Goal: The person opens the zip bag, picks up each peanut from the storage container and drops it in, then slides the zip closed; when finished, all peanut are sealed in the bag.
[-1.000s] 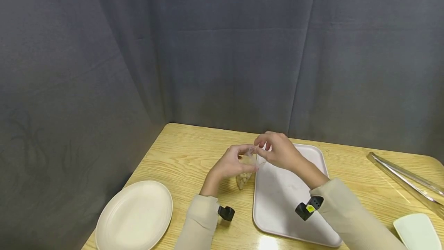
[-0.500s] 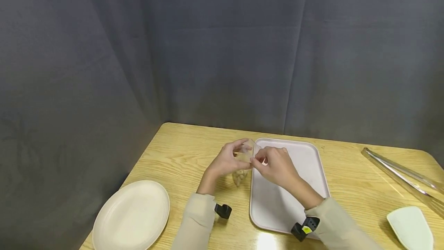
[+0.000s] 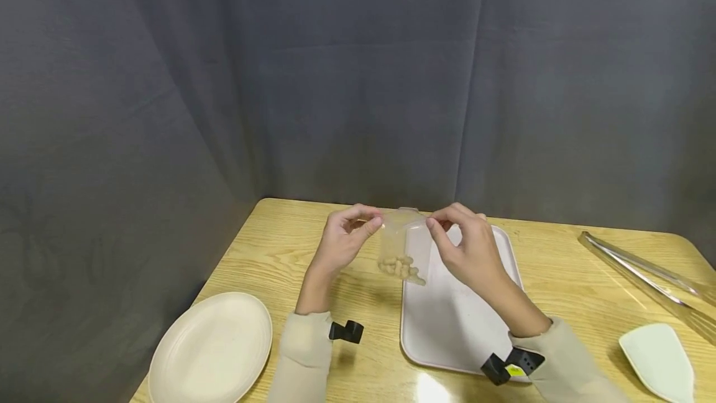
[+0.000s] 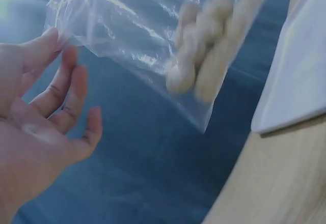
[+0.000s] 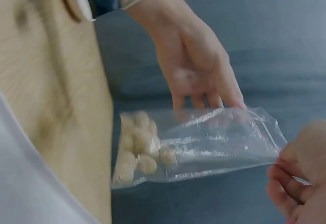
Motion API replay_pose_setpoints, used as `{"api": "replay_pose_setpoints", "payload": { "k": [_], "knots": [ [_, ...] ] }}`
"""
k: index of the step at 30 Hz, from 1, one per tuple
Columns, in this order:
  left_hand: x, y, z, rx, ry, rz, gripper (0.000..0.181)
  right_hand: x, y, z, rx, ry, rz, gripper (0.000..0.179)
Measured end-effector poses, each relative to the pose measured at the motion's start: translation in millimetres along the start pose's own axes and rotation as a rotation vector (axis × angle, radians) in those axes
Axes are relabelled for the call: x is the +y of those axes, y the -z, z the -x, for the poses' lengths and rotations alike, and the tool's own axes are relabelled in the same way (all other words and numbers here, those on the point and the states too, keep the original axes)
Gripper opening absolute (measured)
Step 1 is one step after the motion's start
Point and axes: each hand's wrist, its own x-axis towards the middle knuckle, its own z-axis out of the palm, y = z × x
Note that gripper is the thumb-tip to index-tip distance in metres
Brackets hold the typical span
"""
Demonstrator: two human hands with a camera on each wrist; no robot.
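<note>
A clear plastic zip bag (image 3: 393, 235) hangs upright between my hands, over the left edge of the tray. Several peanuts in their shells (image 4: 204, 46) lie gathered at its bottom. Thumb and finger of my left hand (image 3: 342, 240) pinch the bag's upper left corner, while the other fingers curl loosely. At the opposite top corner, my right hand (image 3: 470, 247) pinches the plastic the same way. The right wrist view shows the zip strip near the bag's top and the bag's mouth (image 5: 265, 127) spread between both hands.
A pale rectangular tray (image 3: 447, 341) lies under and to the right of the bag. At the left stands a cream round plate (image 3: 212, 347). Metal tongs (image 3: 632, 266) and a pale green flat-bladed utensil (image 3: 660, 359) lie at the right. A dark curtain (image 3: 358, 79) hangs behind the table.
My hands have drawn apart from close together, and the bag is now spread flat between them. The right hand has shifted to the bag's right corner; the peanuts show more plainly.
</note>
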Motion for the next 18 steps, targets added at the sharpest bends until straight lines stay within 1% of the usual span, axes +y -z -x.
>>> {"api": "replay_pose_setpoints", "payload": {
  "k": [2, 4, 8, 11, 14, 16, 18],
  "knots": [
    [5.6, -0.9, -0.6, 0.015, -0.043, -0.022, 0.011, -2.2, 7.2, 0.5, 0.016, -0.003, -0.014, 0.007],
    [10.8, -2.0, -0.8, 0.019, -0.072, -0.041, 0.009, -4.8, 13.8, 1.6, 0.023, 0.000, -0.024, 0.008],
    [20.9, -5.5, -0.2, 0.018, -0.104, -0.099, 0.007, -9.6, 23.9, 4.7, 0.025, 0.010, -0.046, 0.010],
    [27.2, -10.6, -0.4, 0.013, -0.126, -0.135, 0.008, -10.6, 31.2, 7.5, 0.012, 0.001, -0.053, 0.009],
    [31.9, -17.0, -0.2, 0.001, -0.151, -0.152, 0.007, -9.8, 37.7, 6.9, -0.042, -0.011, -0.042, 0.008],
    [33.8, -21.5, 0.2, -0.017, -0.167, -0.153, 0.007, -10.3, 39.8, 3.7, -0.109, -0.005, -0.025, 0.006],
    [34.8, -26.4, 0.9, -0.043, -0.184, -0.152, 0.006, -12.1, 39.4, -1.0, -0.186, 0.020, 0.001, 0.007]
  ]
}}
